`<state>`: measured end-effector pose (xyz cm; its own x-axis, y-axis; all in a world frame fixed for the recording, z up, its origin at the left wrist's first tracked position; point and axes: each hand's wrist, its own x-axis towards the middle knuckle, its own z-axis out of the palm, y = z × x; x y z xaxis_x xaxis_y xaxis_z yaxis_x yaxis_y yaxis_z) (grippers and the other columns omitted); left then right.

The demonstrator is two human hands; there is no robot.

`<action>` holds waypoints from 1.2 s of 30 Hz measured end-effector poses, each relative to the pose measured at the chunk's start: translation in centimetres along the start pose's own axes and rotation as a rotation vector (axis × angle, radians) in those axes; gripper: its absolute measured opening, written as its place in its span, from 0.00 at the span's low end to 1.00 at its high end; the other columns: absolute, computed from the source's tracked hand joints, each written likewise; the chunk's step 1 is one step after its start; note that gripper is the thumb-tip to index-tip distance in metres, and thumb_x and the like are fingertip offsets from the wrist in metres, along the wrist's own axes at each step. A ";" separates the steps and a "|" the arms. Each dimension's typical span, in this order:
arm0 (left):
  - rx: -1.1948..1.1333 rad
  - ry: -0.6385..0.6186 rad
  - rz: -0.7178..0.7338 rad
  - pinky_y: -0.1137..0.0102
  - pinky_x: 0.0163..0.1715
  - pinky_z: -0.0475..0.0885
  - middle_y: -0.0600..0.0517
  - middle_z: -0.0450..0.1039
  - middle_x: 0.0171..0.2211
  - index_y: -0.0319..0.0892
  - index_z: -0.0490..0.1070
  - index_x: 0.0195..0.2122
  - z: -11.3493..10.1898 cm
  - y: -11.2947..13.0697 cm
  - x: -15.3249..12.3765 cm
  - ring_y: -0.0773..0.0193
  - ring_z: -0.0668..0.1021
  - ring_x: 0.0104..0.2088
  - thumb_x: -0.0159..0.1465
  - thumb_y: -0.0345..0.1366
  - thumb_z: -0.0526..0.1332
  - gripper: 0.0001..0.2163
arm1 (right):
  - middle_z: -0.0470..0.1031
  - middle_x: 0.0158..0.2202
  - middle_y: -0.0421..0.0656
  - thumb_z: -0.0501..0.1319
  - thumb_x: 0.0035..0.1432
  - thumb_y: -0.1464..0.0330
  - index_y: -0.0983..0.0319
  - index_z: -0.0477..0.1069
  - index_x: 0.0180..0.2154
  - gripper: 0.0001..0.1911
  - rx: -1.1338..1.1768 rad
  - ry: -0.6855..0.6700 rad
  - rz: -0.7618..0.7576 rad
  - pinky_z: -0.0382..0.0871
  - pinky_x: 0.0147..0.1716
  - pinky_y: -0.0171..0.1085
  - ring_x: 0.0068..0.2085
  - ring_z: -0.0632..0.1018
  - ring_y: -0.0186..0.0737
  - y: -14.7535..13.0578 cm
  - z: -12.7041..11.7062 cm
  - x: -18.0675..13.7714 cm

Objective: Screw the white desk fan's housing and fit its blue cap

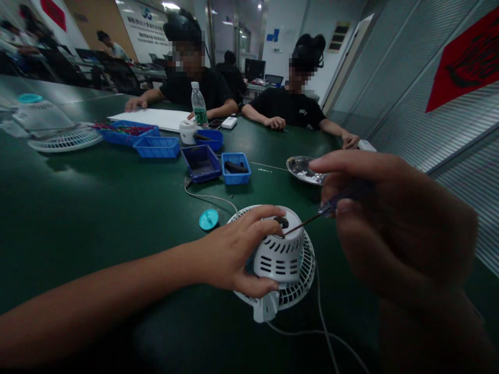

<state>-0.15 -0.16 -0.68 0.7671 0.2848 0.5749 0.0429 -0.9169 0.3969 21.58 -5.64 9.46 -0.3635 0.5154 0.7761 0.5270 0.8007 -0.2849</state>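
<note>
A white electric fan (278,257) lies face down on the green table, its motor housing up and its round grille beneath. My left hand (245,244) wraps round the housing from the left, fingers over the top and thumb low on the side. My right hand (397,223) is closed around the handle of a screwdriver (306,222). The shaft slants down to the left, and its tip meets the top of the housing beside a dark opening, near my left fingertips. Left of the fan lies a round turquoise cap (208,219).
Ahead stand blue bins (236,169), a metal dish (304,170) with small white pieces, and a water bottle (198,106). A cable (319,301) trails from the fan. Another fan (49,124) lies at far left. Two people sit opposite, their hands on the table.
</note>
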 end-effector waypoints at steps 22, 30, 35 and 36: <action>-0.012 -0.004 -0.004 0.46 0.60 0.73 0.35 0.58 0.64 0.47 0.52 0.61 0.0 0.0 0.1 0.37 0.68 0.64 0.63 0.55 0.67 0.34 | 0.80 0.49 0.38 0.65 0.63 0.73 0.52 0.73 0.52 0.17 -0.145 0.025 0.035 0.69 0.25 0.38 0.29 0.72 0.34 -0.1 0.3 0.1; -0.004 0.002 0.007 0.47 0.61 0.73 0.34 0.58 0.64 0.46 0.52 0.61 0.1 -0.1 -0.1 0.38 0.68 0.64 0.63 0.55 0.67 0.34 | 0.81 0.54 0.42 0.62 0.59 0.78 0.54 0.75 0.55 0.24 0.036 0.040 0.079 0.71 0.32 0.42 0.35 0.77 0.39 -0.6 0.1 -0.1; 0.001 -0.001 -0.001 0.47 0.61 0.73 0.34 0.58 0.64 0.46 0.52 0.61 0.0 0.0 0.0 0.38 0.68 0.64 0.63 0.55 0.67 0.34 | 0.82 0.50 0.35 0.64 0.63 0.74 0.47 0.75 0.54 0.21 -0.150 0.060 0.060 0.69 0.24 0.37 0.27 0.73 0.34 -0.4 0.3 0.0; 0.003 -0.002 0.001 0.47 0.60 0.73 0.34 0.58 0.64 0.46 0.52 0.61 0.0 0.0 0.0 0.38 0.67 0.65 0.63 0.55 0.67 0.34 | 0.82 0.51 0.35 0.63 0.62 0.75 0.47 0.74 0.55 0.23 -0.150 0.060 0.059 0.71 0.26 0.38 0.29 0.74 0.34 -0.3 0.3 0.0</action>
<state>-0.19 -0.16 -0.68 0.7682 0.2838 0.5739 0.0442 -0.9178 0.3946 21.18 -5.83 9.37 -0.2842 0.5377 0.7938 0.6563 0.7127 -0.2478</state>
